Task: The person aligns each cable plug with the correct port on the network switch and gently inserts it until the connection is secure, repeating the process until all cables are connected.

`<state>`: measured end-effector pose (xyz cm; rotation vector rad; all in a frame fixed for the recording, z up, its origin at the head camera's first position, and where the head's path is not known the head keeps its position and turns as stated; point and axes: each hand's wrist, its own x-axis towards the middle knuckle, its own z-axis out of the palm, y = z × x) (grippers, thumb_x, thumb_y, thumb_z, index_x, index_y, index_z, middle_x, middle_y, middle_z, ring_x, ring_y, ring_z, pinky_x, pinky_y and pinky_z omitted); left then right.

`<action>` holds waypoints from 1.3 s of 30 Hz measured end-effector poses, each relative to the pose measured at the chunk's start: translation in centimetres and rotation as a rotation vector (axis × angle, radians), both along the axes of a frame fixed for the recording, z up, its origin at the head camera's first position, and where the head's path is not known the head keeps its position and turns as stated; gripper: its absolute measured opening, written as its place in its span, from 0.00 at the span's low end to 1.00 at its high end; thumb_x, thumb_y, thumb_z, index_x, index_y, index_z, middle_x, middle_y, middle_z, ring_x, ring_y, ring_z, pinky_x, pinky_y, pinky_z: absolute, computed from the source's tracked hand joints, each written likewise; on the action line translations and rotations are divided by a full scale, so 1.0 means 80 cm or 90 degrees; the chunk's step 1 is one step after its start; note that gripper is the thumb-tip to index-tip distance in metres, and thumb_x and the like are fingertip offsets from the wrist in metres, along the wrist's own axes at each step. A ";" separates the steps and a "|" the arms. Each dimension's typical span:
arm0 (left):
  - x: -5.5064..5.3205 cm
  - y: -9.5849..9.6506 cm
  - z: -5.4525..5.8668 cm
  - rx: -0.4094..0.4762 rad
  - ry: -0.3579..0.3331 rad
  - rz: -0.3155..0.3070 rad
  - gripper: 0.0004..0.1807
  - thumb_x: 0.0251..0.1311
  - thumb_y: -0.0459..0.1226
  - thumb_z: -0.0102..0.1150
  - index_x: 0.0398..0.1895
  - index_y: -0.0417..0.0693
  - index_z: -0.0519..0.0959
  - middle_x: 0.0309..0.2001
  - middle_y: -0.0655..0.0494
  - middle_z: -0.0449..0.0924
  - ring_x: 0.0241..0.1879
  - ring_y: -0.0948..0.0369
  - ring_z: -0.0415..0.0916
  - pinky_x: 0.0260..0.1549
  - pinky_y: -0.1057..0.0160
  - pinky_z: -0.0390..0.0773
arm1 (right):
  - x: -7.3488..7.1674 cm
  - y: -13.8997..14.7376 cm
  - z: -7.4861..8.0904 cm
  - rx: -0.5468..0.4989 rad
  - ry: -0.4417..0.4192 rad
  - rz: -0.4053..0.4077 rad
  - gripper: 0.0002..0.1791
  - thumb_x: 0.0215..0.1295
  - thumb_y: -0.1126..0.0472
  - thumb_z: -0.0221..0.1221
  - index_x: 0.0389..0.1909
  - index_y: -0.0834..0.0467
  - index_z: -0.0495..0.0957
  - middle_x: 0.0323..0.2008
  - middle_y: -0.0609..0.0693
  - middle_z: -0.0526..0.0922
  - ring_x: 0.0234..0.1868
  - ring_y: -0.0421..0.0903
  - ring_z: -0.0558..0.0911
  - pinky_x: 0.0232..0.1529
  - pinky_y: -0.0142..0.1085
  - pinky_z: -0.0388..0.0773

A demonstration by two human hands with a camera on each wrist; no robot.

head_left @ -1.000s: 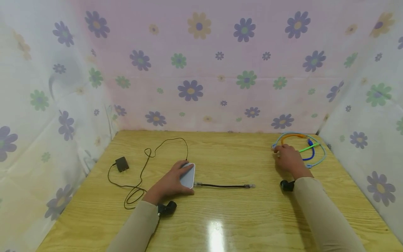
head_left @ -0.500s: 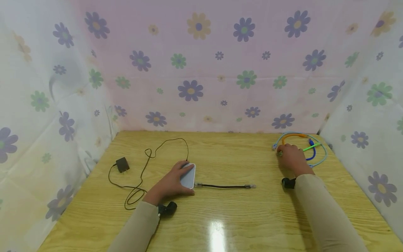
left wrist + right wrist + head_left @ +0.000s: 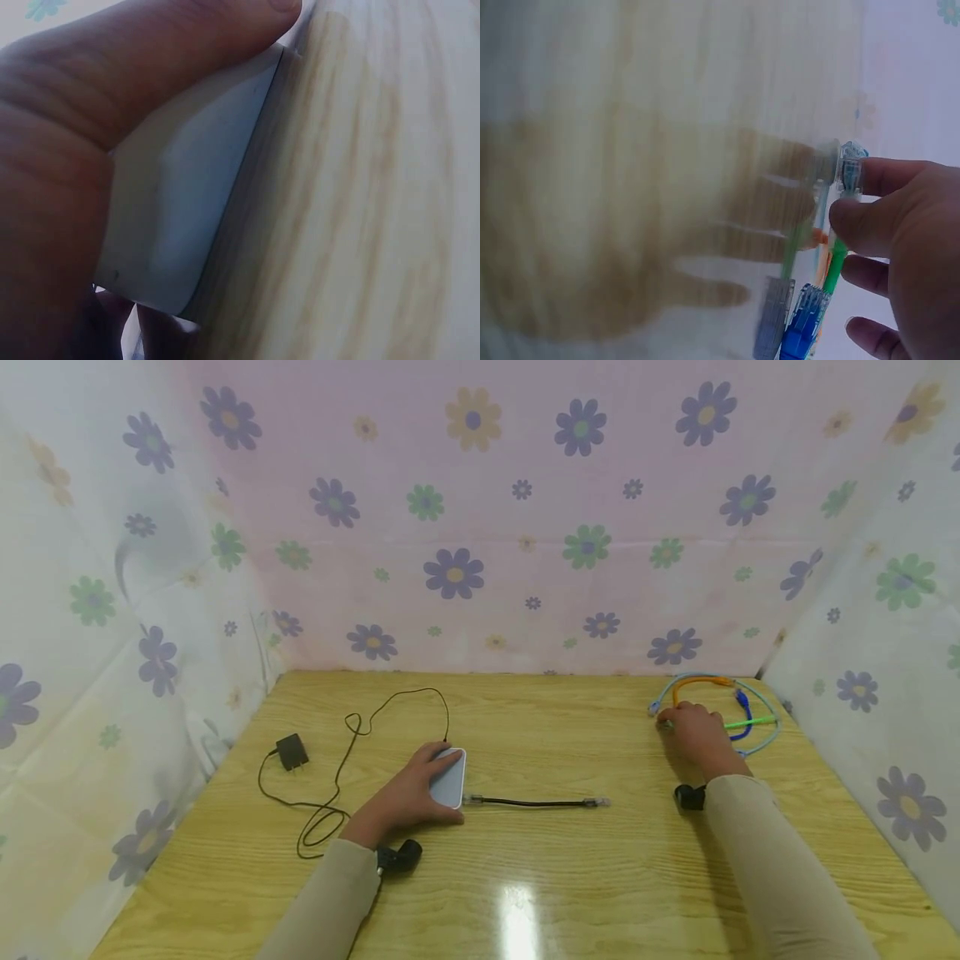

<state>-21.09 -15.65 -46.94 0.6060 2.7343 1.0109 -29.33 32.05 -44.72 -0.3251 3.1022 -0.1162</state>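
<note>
My left hand (image 3: 408,792) spans a small white network box (image 3: 447,781) with a grey top, thumb at its near edge and fingers at its far edge. In the left wrist view the thumb lies along the white side of the box (image 3: 187,180). A short black network cable (image 3: 525,803) runs right from the box's right side, its other clear plug lying loose. At the back right, my right hand (image 3: 696,735) pinches a green network cable (image 3: 759,722) by one end. The right wrist view shows its clear plug (image 3: 850,172) between thumb and index finger; the other fingers are spread.
Light blue (image 3: 777,718), orange (image 3: 693,679) and dark blue (image 3: 747,718) network cables lie around the right hand. A black power adapter (image 3: 292,751) rests at the left, its thin cord (image 3: 352,743) looping to the box. Flowered cloth walls (image 3: 525,543) stand around the wooden table (image 3: 570,735).
My right hand has shifted slightly right. The green cable's free end has swung right and toward the near side. The left hand and the box stay put.
</note>
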 end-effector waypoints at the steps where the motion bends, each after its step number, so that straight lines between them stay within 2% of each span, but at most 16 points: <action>1: 0.000 0.000 0.001 0.000 0.000 0.000 0.55 0.40 0.56 0.77 0.74 0.60 0.60 0.76 0.52 0.49 0.64 0.49 0.62 0.49 0.52 0.72 | 0.000 0.000 0.000 -0.001 0.001 0.002 0.17 0.72 0.69 0.48 0.55 0.56 0.79 0.52 0.66 0.74 0.52 0.68 0.73 0.48 0.64 0.64; 8: -0.001 -0.001 -0.001 -0.002 0.002 0.006 0.55 0.40 0.56 0.77 0.74 0.61 0.60 0.76 0.53 0.48 0.64 0.49 0.62 0.48 0.53 0.73 | 0.001 -0.006 0.004 -0.016 0.017 0.023 0.20 0.72 0.70 0.46 0.60 0.55 0.76 0.51 0.65 0.73 0.51 0.66 0.74 0.48 0.62 0.63; 14: -0.006 -0.002 -0.003 -0.007 0.009 0.000 0.55 0.39 0.57 0.76 0.74 0.62 0.59 0.76 0.54 0.48 0.65 0.49 0.61 0.48 0.54 0.73 | -0.001 -0.013 0.003 -0.011 0.000 0.034 0.20 0.73 0.68 0.47 0.62 0.56 0.73 0.46 0.64 0.73 0.47 0.64 0.75 0.43 0.62 0.68; 20: -0.007 -0.002 -0.005 -0.011 0.008 0.001 0.55 0.40 0.57 0.76 0.75 0.64 0.59 0.76 0.55 0.48 0.65 0.50 0.60 0.49 0.54 0.73 | 0.002 -0.020 0.003 -0.014 0.008 0.068 0.20 0.71 0.70 0.48 0.62 0.61 0.73 0.45 0.66 0.72 0.42 0.61 0.76 0.36 0.53 0.75; 25: -0.006 -0.002 -0.003 -0.009 0.007 0.000 0.55 0.40 0.57 0.76 0.74 0.63 0.59 0.76 0.54 0.48 0.66 0.49 0.59 0.49 0.53 0.73 | 0.006 -0.028 0.005 -0.019 0.026 0.093 0.18 0.70 0.71 0.49 0.59 0.64 0.74 0.45 0.69 0.72 0.43 0.62 0.77 0.40 0.52 0.76; 30: -0.008 -0.002 -0.004 -0.010 0.004 0.001 0.56 0.39 0.57 0.76 0.75 0.63 0.59 0.76 0.55 0.48 0.66 0.49 0.60 0.48 0.53 0.73 | 0.009 -0.037 0.003 -0.059 0.040 0.110 0.17 0.70 0.72 0.48 0.57 0.66 0.75 0.44 0.68 0.72 0.43 0.62 0.77 0.43 0.52 0.76; 39: -0.008 0.000 -0.003 -0.014 -0.001 -0.001 0.56 0.40 0.56 0.76 0.75 0.63 0.59 0.76 0.55 0.48 0.65 0.50 0.60 0.48 0.54 0.73 | 0.015 -0.053 -0.004 -0.141 0.022 0.131 0.16 0.71 0.71 0.47 0.56 0.69 0.75 0.38 0.62 0.71 0.34 0.52 0.73 0.37 0.47 0.72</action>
